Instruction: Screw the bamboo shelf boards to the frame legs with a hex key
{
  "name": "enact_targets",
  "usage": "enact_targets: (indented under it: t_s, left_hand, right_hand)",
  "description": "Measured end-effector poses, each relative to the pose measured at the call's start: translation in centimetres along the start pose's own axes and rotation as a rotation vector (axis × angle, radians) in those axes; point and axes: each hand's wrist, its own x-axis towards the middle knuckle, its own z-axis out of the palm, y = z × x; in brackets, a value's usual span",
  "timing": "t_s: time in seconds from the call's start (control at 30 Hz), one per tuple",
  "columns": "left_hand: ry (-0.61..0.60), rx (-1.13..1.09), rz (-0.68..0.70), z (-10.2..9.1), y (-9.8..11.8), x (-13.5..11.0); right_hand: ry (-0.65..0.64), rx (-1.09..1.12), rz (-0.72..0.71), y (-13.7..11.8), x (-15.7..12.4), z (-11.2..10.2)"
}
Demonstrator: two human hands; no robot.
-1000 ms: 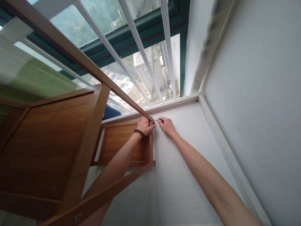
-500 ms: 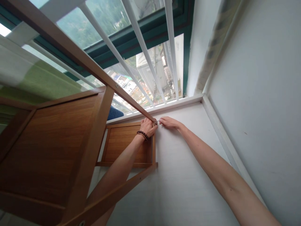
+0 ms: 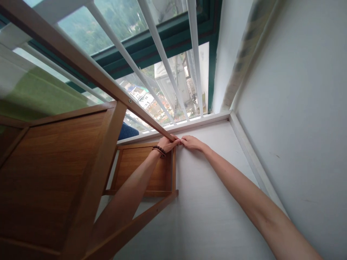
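A wooden shelf frame with brown panels (image 3: 54, 169) lies on its side at the left. My left hand (image 3: 168, 143), with a beaded bracelet at its wrist, wraps around the far end of the long wooden rail (image 3: 143, 117), where it meets the smaller panel (image 3: 135, 164). Its thumb and fingertips reach past the rail's end. My right hand (image 3: 192, 142) is pinched closed just to the right, its fingertips touching those of the left. The thin metal rod that showed between the right fingers and the rail's end is now hidden by the fingers.
White window bars (image 3: 162, 54) and a white ledge (image 3: 200, 121) stand beyond the hands. A white wall (image 3: 303, 108) rises at the right, with a pale floor (image 3: 206, 202) below. Green curtain (image 3: 40, 86) hangs at the left, near a dark blue object (image 3: 127, 131).
My right hand has come left against the left hand's fingertips, covering the thin rod. My left thumb has stretched toward it. The whole view has shifted slightly.
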Motion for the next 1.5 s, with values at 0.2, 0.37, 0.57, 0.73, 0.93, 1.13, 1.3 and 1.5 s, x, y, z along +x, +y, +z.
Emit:
enact_targets:
  t_s: [0.2, 0.37, 0.57, 0.73, 0.93, 1.13, 1.3, 1.5]
  left_hand:
    - [-0.109, -0.002, 0.082, -0.5, -0.3, 0.7]
    - [-0.104, 0.006, 0.068, 0.0, -0.6, 0.3]
    - [-0.103, 0.009, 0.061, 0.1, -0.6, 0.0]
    - [-0.095, 0.03, 0.06, 0.1, -0.6, 0.1]
    - [-0.092, 0.069, 0.066, 0.2, -0.6, -0.1]
    - [-0.038, 0.149, 0.108, 0.5, -0.7, -0.4]
    - [0.085, 0.212, 0.109, 1.6, -0.4, -1.2]
    - [0.147, 0.23, 0.072, 2.2, -0.3, -1.3]
  right_hand:
    - [-0.053, 0.111, -0.004, 0.0, 0.3, -0.3]
    - [0.023, 0.094, 0.022, -0.3, -0.4, 0.1]
    - [0.094, 0.006, -0.009, -0.2, -0.8, -0.7]
    - [0.049, 0.021, -0.019, 0.1, -0.5, -0.9]
    - [0.122, 0.054, 0.027, 0.8, -0.7, -2.4]
    - [0.255, 0.413, 0.123, 1.4, -1.8, -1.2]
    - [0.247, 0.581, 0.102, 0.8, -1.6, 1.0]
    - [0.251, 0.546, 0.027, 0.5, -0.2, 1.7]
